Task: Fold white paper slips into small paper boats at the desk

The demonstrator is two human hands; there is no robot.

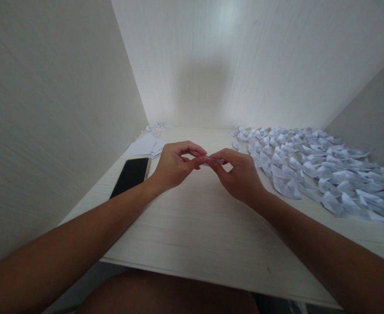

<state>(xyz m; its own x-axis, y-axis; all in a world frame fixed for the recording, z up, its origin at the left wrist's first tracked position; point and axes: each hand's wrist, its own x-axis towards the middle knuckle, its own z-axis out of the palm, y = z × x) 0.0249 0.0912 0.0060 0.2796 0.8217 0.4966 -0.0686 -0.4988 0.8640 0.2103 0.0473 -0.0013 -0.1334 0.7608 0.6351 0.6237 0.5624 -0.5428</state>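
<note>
Pinching one small white paper piece (218,161) together, the left hand (176,163) and right hand (238,171) are closed on it. Uneven pulling could tear or miscrease it.

1. You can read no text, brand, number or sign here.
2. The paper piece (217,161) you hold shows no legible print.
3. The phone's (132,174) dark face gives you no lettering.

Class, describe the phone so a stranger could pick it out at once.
Find the pale table, then its left side. Left of the left hand, just short of the flat white sheets, lies the phone; its black face sets it apart from those sheets.
</note>
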